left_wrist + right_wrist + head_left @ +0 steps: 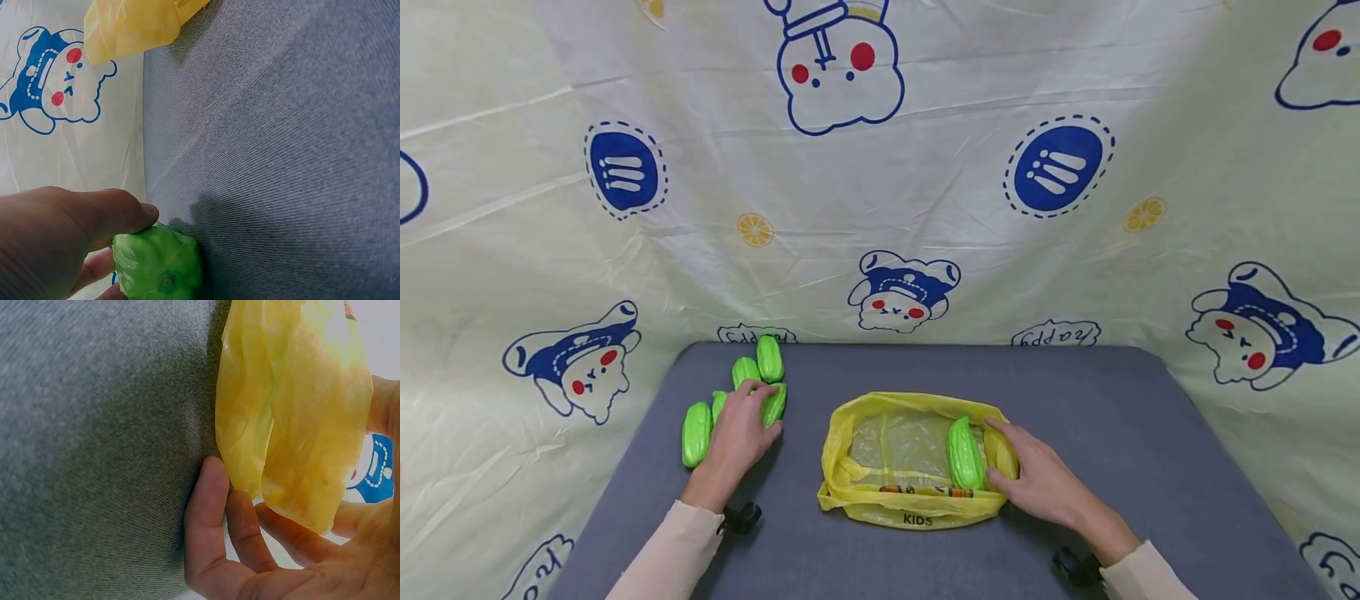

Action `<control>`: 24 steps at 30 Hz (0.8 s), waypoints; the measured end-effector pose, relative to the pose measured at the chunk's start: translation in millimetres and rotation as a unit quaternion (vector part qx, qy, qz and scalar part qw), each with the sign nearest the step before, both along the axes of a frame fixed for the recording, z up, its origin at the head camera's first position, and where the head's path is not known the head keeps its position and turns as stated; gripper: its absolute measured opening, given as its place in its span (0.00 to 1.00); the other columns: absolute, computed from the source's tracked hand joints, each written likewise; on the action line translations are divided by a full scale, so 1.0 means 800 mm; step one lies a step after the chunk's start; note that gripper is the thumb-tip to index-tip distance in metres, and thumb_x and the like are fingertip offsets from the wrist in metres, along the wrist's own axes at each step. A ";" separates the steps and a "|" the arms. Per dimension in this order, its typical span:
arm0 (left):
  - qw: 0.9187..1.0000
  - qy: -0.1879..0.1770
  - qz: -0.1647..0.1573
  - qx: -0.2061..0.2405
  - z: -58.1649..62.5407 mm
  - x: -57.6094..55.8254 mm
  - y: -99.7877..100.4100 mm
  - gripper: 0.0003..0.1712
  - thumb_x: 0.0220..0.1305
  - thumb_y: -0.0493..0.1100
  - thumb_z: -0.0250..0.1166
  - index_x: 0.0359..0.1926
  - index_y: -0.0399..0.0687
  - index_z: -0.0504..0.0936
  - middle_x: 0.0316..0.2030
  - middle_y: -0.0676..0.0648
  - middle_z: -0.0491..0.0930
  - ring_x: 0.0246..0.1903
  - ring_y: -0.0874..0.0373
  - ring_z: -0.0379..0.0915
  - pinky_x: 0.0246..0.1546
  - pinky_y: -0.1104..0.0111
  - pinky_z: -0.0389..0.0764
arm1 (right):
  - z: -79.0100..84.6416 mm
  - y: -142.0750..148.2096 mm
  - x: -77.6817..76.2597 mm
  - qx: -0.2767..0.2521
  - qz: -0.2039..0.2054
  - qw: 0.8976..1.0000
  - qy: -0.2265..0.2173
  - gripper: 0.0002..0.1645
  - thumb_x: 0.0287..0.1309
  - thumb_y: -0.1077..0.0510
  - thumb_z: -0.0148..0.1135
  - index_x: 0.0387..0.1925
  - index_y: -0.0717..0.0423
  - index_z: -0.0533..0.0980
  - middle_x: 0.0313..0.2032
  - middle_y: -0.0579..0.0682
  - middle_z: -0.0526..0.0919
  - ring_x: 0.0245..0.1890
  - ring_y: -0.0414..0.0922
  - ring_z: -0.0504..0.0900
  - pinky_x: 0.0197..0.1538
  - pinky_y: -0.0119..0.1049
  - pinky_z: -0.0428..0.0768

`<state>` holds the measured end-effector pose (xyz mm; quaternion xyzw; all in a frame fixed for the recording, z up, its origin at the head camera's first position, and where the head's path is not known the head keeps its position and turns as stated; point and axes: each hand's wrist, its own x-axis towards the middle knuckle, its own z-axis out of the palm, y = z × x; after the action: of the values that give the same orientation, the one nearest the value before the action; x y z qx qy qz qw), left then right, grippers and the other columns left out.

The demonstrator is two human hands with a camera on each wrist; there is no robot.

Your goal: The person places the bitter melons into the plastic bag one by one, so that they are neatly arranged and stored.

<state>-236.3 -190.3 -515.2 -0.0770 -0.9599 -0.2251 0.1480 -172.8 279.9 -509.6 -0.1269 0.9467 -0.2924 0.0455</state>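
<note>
My left hand [739,433] is among green ridged bitter melons at the table's left. Its thumb and fingers close round one bitter melon [775,405], whose blunt, shiny end [159,265] faces the left wrist camera. On the right, my right hand [1045,482] holds the right side of an opened yellow plastic bag [868,510]. The bag's wall [300,425] hangs between the thumb and fingers in the right wrist view. One bitter melon [965,454] lies inside the bag near that hand.
More bitter melons lie around the left hand, one [697,435] to its left and another [770,358] at the far edge. A dark grey table [1075,392] carries everything. Behind it hangs a pale printed sheet [940,200].
</note>
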 end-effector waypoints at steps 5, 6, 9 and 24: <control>1.000 -0.020 0.003 0.001 0.002 0.001 0.000 0.32 0.60 0.33 0.85 0.67 0.35 0.91 0.64 0.29 0.86 0.61 0.25 0.85 0.65 0.36 0.87 | -0.002 0.002 0.001 -0.001 0.001 1.000 0.002 0.46 0.76 0.52 0.71 0.87 0.62 0.68 0.80 0.69 0.78 0.78 0.69 0.81 0.73 0.70 0.83; 1.000 -0.025 0.003 0.003 0.003 0.001 0.000 0.32 0.61 0.33 0.85 0.67 0.35 0.90 0.64 0.28 0.86 0.62 0.25 0.85 0.65 0.36 0.87 | -0.002 0.002 0.001 -0.002 0.001 1.000 0.003 0.46 0.76 0.52 0.71 0.87 0.62 0.68 0.80 0.69 0.78 0.78 0.69 0.81 0.73 0.70 0.83; 1.000 -0.012 -0.003 0.009 -0.009 -0.005 -0.005 0.32 0.60 0.34 0.85 0.66 0.37 0.91 0.60 0.27 0.88 0.59 0.25 0.86 0.63 0.35 0.88 | -0.003 0.003 0.001 -0.002 0.001 1.000 0.003 0.46 0.76 0.52 0.71 0.88 0.62 0.68 0.80 0.70 0.78 0.78 0.69 0.81 0.73 0.69 0.83; 0.999 0.023 -0.006 0.032 -0.029 -0.012 -0.012 0.32 0.56 0.37 0.85 0.63 0.39 0.92 0.50 0.30 0.91 0.49 0.29 0.89 0.52 0.36 0.89 | -0.005 0.002 0.001 -0.003 0.000 1.000 0.001 0.47 0.76 0.51 0.72 0.88 0.62 0.68 0.80 0.70 0.78 0.78 0.69 0.80 0.74 0.70 0.82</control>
<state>-246.0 -199.7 -538.3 -0.0833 -0.9481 -0.2546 0.1711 -171.8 281.8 -513.2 -0.1274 0.9458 -0.2953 0.0444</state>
